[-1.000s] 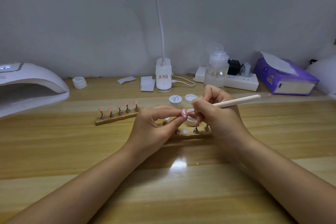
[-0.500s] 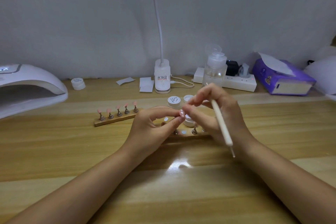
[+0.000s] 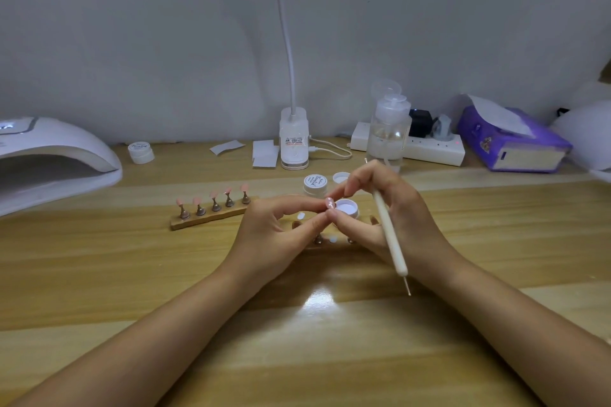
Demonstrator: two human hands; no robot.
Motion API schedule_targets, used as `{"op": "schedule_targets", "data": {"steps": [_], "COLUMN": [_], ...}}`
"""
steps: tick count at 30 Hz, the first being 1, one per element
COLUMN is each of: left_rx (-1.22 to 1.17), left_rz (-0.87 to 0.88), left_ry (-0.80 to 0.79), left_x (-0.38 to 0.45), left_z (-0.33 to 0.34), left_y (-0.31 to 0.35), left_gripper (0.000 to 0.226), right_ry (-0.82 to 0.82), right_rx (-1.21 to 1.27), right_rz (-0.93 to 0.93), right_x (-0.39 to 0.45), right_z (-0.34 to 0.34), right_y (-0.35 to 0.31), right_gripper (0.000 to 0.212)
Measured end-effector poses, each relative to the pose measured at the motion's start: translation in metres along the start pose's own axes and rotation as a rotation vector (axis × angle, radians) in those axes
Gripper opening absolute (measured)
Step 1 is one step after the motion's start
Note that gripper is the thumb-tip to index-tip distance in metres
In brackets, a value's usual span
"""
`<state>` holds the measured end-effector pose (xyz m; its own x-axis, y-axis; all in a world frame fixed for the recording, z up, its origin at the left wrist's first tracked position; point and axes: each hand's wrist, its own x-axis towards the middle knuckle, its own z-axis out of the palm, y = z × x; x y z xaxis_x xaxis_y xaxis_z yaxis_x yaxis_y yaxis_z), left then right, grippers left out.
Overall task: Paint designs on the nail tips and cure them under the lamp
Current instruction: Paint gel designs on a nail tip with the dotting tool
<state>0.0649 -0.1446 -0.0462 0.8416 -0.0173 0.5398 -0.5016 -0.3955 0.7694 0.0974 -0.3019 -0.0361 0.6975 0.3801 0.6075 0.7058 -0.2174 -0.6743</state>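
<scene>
My left hand [image 3: 271, 235] pinches a pink nail tip [image 3: 329, 202] between thumb and forefinger at the table's middle. My right hand [image 3: 390, 218] touches that tip with its fingertips while holding a white dotting pen [image 3: 388, 228], whose metal point aims down toward me. An open white gel pot [image 3: 347, 209] sits just behind the tip. A wooden stand [image 3: 211, 218] at left carries several pink nail tips. A second stand [image 3: 332, 239] lies mostly hidden under my hands. The white curing lamp [image 3: 49, 162] stands at far left.
Behind the hands stand a closed gel pot [image 3: 315, 185], a loose lid [image 3: 340, 177], a desk lamp base [image 3: 294, 145], a pump bottle [image 3: 388, 132], a power strip [image 3: 429, 145] and a purple tissue box [image 3: 509, 142]. Another small pot [image 3: 141, 152] sits beside the curing lamp.
My right hand has swung the pen from pointing out to the right to pointing down toward me, and its fingertips now touch the nail tip. The left hand has stayed in place.
</scene>
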Motion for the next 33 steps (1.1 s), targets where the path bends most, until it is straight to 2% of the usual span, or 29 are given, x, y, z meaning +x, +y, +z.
{"op": "schedule_targets", "data": {"steps": [5, 8, 12, 22, 27, 30, 33], "left_rx": [0.069, 0.042, 0.078, 0.102, 0.109, 0.102, 0.106], "left_rz": [0.023, -0.049, -0.088, -0.074, -0.057, -0.065, -0.082], "left_ry": [-0.020, -0.030, -0.168, -0.231, -0.238, -0.239, -0.245], "left_x": [0.000, 0.000, 0.000, 0.001, 0.001, 0.001, 0.002], "left_z": [0.000, -0.001, -0.002, -0.004, -0.004, -0.004, -0.004], "left_y": [-0.002, -0.007, -0.012, -0.015, -0.016, -0.016, -0.016], "left_gripper": [0.025, 0.041, 0.060, 0.050, 0.049, 0.048, 0.046], "right_ry": [0.050, 0.061, -0.013, -0.130, -0.135, -0.155, -0.142], "right_rx": [-0.004, 0.012, -0.028, -0.172, -0.193, -0.223, -0.250], "right_rz": [0.021, 0.037, 0.038, -0.065, -0.089, -0.094, -0.108], "right_x": [0.000, -0.001, -0.002, -0.005, -0.005, -0.005, -0.002], "right_z": [-0.002, -0.005, -0.007, -0.006, -0.007, -0.009, -0.013], "right_y": [0.004, 0.008, 0.010, 0.017, 0.017, 0.018, 0.018], "right_gripper": [0.039, 0.039, 0.038, 0.029, 0.039, 0.029, 0.028]}}
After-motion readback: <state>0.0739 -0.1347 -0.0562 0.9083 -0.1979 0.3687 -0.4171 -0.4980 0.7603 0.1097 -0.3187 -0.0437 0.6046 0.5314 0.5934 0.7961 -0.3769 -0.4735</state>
